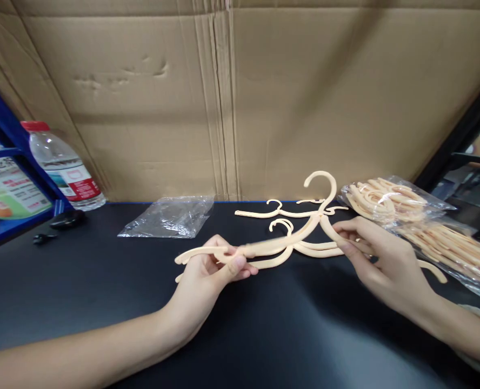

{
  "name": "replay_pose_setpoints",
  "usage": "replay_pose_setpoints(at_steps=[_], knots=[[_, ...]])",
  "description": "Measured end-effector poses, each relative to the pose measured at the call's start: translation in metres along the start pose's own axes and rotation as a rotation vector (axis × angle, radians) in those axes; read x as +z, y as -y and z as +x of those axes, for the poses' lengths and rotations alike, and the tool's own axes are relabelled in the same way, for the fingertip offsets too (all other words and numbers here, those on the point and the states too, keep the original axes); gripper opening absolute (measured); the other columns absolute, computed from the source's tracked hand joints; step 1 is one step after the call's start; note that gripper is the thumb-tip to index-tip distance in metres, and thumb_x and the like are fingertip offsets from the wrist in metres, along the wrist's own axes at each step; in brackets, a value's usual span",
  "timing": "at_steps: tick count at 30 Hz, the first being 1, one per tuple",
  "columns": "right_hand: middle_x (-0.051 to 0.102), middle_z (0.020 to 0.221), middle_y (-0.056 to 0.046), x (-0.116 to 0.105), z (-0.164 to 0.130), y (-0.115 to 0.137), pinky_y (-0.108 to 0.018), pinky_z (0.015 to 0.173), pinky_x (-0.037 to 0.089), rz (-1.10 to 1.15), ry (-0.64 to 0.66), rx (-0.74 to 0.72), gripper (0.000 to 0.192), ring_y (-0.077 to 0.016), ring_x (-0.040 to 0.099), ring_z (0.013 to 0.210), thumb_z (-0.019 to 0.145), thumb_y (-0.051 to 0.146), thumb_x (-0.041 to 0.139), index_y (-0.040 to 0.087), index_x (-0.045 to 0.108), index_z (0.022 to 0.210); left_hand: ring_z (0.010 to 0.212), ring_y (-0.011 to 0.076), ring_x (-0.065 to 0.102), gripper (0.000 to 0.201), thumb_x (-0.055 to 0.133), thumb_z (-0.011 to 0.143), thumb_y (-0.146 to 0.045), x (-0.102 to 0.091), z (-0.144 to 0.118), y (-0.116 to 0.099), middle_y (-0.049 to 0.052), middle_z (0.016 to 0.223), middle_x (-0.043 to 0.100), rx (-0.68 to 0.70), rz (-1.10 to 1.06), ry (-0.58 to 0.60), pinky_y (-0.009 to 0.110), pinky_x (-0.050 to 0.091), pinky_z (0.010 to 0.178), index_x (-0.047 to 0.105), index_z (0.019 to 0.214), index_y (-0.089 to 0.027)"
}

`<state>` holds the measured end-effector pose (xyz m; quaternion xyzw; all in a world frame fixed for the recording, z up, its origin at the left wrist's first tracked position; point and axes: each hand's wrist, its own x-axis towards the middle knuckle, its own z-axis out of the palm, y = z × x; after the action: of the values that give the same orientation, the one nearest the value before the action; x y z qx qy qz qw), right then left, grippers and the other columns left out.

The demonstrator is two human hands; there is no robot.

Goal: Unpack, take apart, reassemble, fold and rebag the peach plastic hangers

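holding a hanger [305, 229] in both hands beside a bag of hangers [422, 224]

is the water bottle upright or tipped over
Upright: the water bottle stands on its base by the cardboard, red cap on top.

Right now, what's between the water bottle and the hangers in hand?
Head view: an empty clear plastic bag lies on the black table between the water bottle and held hangers.

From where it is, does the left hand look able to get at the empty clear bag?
Probably yes: the clear bag lies just beyond the left hand on bare tabletop, though that hand grips a hanger.
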<state>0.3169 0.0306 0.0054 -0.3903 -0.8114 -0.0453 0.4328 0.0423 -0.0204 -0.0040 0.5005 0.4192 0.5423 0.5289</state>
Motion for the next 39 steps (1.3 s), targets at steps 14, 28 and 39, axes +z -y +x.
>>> replay_pose_setpoints(at_steps=[14, 28, 39], knots=[[0.058, 0.082, -0.004, 0.001, 0.004, -0.001, -0.033, 0.066, 0.047, 0.036, 0.561, -0.061, 0.009, -0.0188, 0.055, 0.075, 0.086, 0.015, 0.05, 0.02, 0.056, 0.083, 0.097, 0.0271, 0.067, 0.023, 0.047, 0.091, -0.013, 0.015, -0.03, -0.025, 0.013, 0.101, 0.074, 0.692, 1.135, 0.803, 0.036, 0.052, 0.087, 0.069, 0.093, -0.02], [0.06, 0.086, -0.003, 0.004, 0.003, -0.015, -0.03, 0.065, 0.045, -0.103, 0.579, -0.03, 0.009, -0.0182, 0.057, 0.077, 0.084, 0.012, 0.056, 0.02, 0.057, 0.089, 0.116, 0.0382, 0.055, 0.037, 0.065, 0.076, -0.026, 0.009, -0.026, -0.009, 0.016, 0.126, 0.063, 0.51, 1.234, 0.464, 0.054, 0.038, 0.101, 0.064, 0.113, -0.02], [0.061, 0.092, -0.005, 0.017, 0.003, -0.02, -0.031, 0.073, 0.049, -0.036, 0.468, -0.021, 0.012, -0.0179, 0.06, 0.082, 0.086, 0.013, 0.053, 0.019, 0.06, 0.093, 0.115, 0.0339, 0.053, 0.031, 0.06, 0.084, -0.031, 0.001, -0.014, 0.0, 0.012, 0.127, 0.06, 0.551, 1.25, 0.365, 0.049, 0.042, 0.097, 0.06, 0.114, -0.024]])
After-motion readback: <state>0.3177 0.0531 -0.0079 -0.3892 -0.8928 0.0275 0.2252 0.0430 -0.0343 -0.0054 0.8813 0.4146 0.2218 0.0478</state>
